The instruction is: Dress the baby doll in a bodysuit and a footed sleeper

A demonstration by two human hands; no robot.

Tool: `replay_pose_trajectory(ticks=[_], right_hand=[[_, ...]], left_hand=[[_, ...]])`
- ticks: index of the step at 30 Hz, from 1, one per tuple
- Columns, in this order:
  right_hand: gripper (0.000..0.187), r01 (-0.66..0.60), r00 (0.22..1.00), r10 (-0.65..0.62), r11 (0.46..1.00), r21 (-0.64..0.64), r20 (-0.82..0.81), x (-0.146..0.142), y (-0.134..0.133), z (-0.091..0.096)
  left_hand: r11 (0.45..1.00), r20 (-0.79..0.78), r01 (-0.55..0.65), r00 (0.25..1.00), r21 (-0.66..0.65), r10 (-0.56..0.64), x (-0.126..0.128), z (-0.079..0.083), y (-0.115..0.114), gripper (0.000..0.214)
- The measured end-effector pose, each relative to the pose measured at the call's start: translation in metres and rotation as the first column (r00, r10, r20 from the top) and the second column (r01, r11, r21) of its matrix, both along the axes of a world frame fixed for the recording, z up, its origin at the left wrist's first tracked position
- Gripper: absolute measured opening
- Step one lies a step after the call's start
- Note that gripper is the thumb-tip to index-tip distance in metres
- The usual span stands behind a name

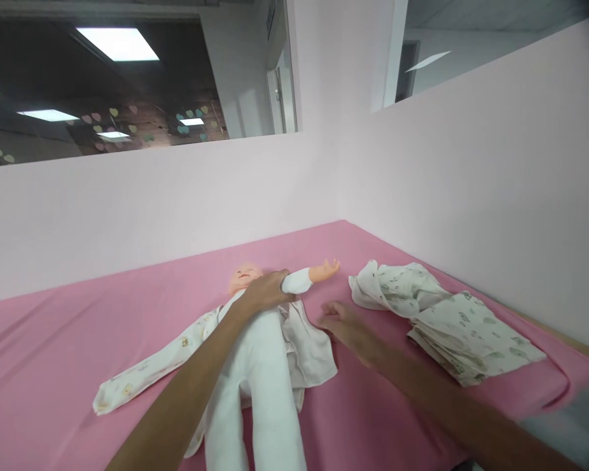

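A baby doll (pixel 258 356) in a white bodysuit with legs lies on its back, its head away from me. My left hand (pixel 269 291) is closed around the doll's upper arm near the shoulder; that arm points right, its bare hand showing. Under the doll spreads a white baby shirt (pixel 309 350) with a small print, one long sleeve (pixel 157 369) stretching to the left. The doll's other arm is hidden. Just right of the shirt's edge, my right hand (pixel 341 320) hovers with loosely bent fingers, nothing visible in them.
Folded white printed cloth (pixel 476 333) and a crumpled piece (pixel 397 284) lie on the right. A pink sheet (pixel 53 347) covers the surface, slightly wrinkled at left. White walls (pixel 177 209) with windows close off the back and right.
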State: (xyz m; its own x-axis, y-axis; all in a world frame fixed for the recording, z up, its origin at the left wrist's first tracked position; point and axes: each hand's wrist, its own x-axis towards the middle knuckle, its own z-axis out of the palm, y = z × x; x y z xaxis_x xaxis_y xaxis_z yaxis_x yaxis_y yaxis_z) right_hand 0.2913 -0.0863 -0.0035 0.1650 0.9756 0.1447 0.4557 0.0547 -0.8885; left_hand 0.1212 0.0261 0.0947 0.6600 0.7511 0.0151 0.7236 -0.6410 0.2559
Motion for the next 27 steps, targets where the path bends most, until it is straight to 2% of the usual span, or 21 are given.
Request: replay_pose_trajectory(ticks=[2, 6, 8, 10, 11, 13, 16, 19, 24, 27], right_hand=[[0.019, 0.091, 0.987, -0.093, 0.996, 0.018, 0.130, -0.011, -0.022, -0.002], [0.018, -0.073, 0.897, 0.046, 0.996, 0.045, 0.439, -0.051, -0.058, -0.013], [0.001, -0.093, 0.828, 0.038, 0.993, 0.070, 0.559, -0.071, -0.065, -0.022], [0.022, -0.104, 0.777, 0.044, 0.993, 0.059, 0.628, -0.083, -0.064, -0.029], [0.025, -0.119, 0.771, 0.064, 0.992, 0.044, 0.634, -0.086, -0.062, -0.031], [0.019, -0.159, 0.792, 0.108, 0.987, 0.033, 0.600, -0.083, -0.059, -0.030], [0.013, -0.204, 0.823, 0.151, 0.978, 0.037, 0.547, -0.060, -0.056, -0.026], [0.012, -0.150, 0.815, 0.123, 0.989, 0.001, 0.566, -0.017, -0.051, -0.027], [0.010, 0.057, 0.816, -0.071, 0.997, 0.042, 0.574, 0.060, -0.033, -0.038], [0.027, 0.121, 0.783, -0.201, 0.977, 0.173, 0.589, 0.087, -0.013, -0.039]], left_hand=[[1.000, 0.022, 0.008, 1.000, -0.006, -0.008, -0.001, -0.002, 0.001, 0.030], [1.000, 0.037, 0.012, 0.999, -0.029, -0.011, 0.000, -0.003, 0.001, 0.026], [0.999, 0.040, 0.010, 0.999, -0.038, -0.008, 0.000, -0.003, 0.001, 0.028], [0.999, 0.046, 0.007, 0.999, -0.044, -0.005, -0.001, -0.003, 0.001, 0.030], [0.999, 0.047, 0.006, 0.999, -0.047, -0.003, -0.002, -0.003, 0.001, 0.030], [0.999, 0.056, 0.007, 0.998, -0.047, -0.005, -0.004, -0.003, 0.001, 0.029], [0.999, 0.083, 0.011, 0.996, -0.048, -0.007, -0.008, -0.004, 0.001, 0.029], [0.997, 0.090, -0.001, 0.996, -0.082, 0.008, -0.011, -0.004, 0.000, 0.029], [0.998, 0.113, 0.013, 0.994, -0.064, -0.006, -0.014, -0.004, -0.001, 0.025], [0.997, 0.106, 0.033, 0.994, -0.067, -0.026, -0.016, -0.005, -0.002, 0.025]])
